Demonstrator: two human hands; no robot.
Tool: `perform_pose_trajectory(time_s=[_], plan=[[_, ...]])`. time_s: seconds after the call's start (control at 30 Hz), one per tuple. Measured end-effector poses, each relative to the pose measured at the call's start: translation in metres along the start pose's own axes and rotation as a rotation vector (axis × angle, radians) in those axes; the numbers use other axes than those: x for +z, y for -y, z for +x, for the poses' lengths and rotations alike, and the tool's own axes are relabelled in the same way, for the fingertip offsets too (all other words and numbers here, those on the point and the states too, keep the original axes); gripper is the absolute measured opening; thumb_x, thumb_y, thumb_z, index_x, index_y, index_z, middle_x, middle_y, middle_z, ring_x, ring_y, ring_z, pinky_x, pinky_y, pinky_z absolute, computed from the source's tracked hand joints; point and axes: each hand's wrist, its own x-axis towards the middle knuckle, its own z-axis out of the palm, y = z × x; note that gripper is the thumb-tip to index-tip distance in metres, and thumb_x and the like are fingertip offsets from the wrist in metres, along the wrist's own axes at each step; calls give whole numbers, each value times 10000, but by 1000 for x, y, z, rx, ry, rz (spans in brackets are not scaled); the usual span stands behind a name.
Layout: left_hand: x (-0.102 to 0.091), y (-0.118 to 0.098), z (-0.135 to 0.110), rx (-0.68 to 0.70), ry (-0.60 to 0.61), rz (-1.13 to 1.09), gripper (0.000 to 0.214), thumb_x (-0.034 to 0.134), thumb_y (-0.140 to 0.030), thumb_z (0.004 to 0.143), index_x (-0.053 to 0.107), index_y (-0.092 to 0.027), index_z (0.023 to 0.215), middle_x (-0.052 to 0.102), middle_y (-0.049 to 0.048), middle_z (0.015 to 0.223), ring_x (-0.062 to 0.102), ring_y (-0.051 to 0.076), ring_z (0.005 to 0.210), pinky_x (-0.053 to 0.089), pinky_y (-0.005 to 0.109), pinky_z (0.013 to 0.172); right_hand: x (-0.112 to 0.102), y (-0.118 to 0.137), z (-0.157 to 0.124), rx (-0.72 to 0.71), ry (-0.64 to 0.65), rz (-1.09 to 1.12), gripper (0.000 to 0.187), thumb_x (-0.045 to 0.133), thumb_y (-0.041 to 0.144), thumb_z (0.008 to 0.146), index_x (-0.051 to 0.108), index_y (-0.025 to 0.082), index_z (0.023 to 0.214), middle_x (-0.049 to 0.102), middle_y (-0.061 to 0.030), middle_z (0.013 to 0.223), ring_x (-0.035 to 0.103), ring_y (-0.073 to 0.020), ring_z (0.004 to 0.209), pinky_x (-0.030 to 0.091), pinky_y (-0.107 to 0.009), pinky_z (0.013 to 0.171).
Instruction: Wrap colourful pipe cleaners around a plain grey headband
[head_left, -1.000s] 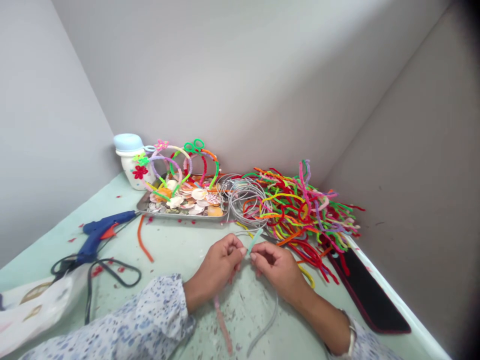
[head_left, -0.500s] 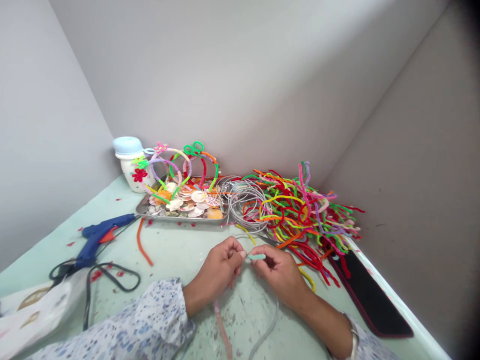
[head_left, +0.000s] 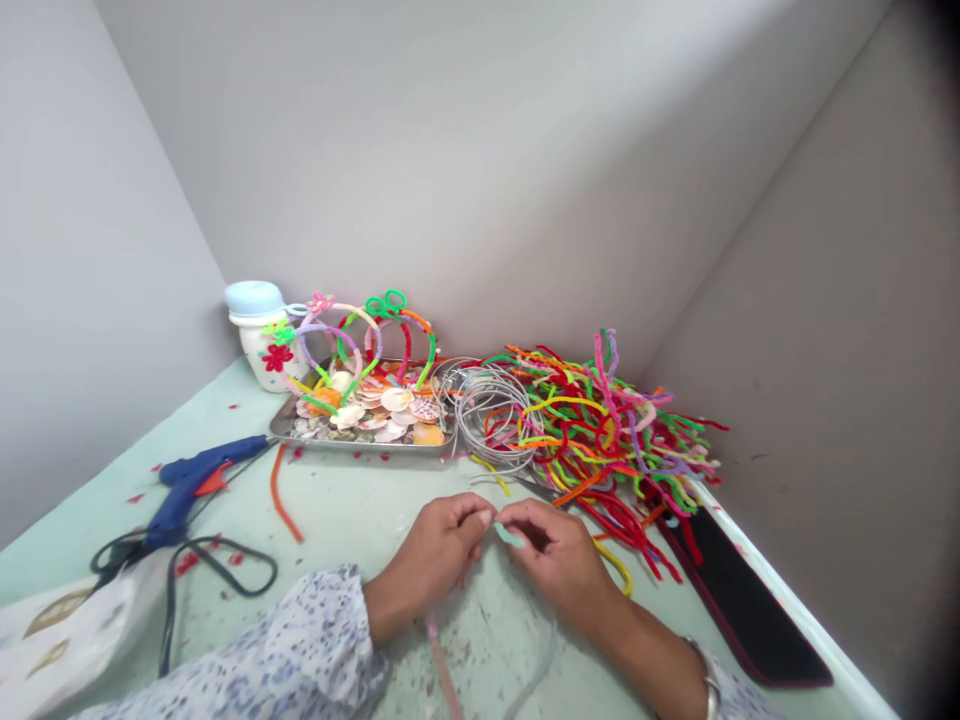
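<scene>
My left hand is closed in a pinch, fingers bent inward. A pale pink pipe cleaner length runs out below it toward the table's front. My right hand, also closed, pinches a short mint-green pipe cleaner. The fingertips of both hands nearly meet at that piece's left end. Under my right hand a grey wire curves down to the bottom of the view. Whether wire and pink length join inside my hands is hidden.
Behind my hands are a shell-filled metal tray with decorated hoops, a grey wire coil and a pipe cleaner heap. A blue glue gun lies left, near a white jar. A black case lies right.
The mint-green piece now slants down to the right and shows less between my fingers. My right fingertips have come closer to the left ones. The view has shifted slightly.
</scene>
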Motion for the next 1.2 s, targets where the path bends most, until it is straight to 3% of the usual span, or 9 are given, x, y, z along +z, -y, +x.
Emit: perform_pose_trajectory(time_s=[0.57,0.77,0.93,1.2], plan=[[-2,7,3,-17,-21,-2,258,488,-378,815,596,-146,780,435,-54,502,343,64,340,291,169,326,-3,2,0,-116,20,-116,242,511,52,763,684,196,850,656,-13,756,590,-121,665,444,-222,645],[-1,5,2,-3,-20,-22,252,482,-373,830,578,-145,780,437,-55,504,346,59,340,294,164,326,-5,8,2,103,79,57,130,530,183,821,657,178,850,617,-5,687,567,-133,605,431,-234,570],[0,4,-1,5,-19,-23,229,484,-367,839,565,-154,829,448,-58,522,345,52,339,287,153,319,-3,13,7,299,103,276,174,518,295,856,602,167,771,559,24,576,550,-123,547,433,-232,561],[0,4,-1,33,-7,-71,187,478,-369,846,497,-188,890,454,-72,509,331,60,333,280,149,309,0,10,9,424,103,397,152,602,307,784,584,160,747,560,32,583,534,-105,507,441,-223,525]])
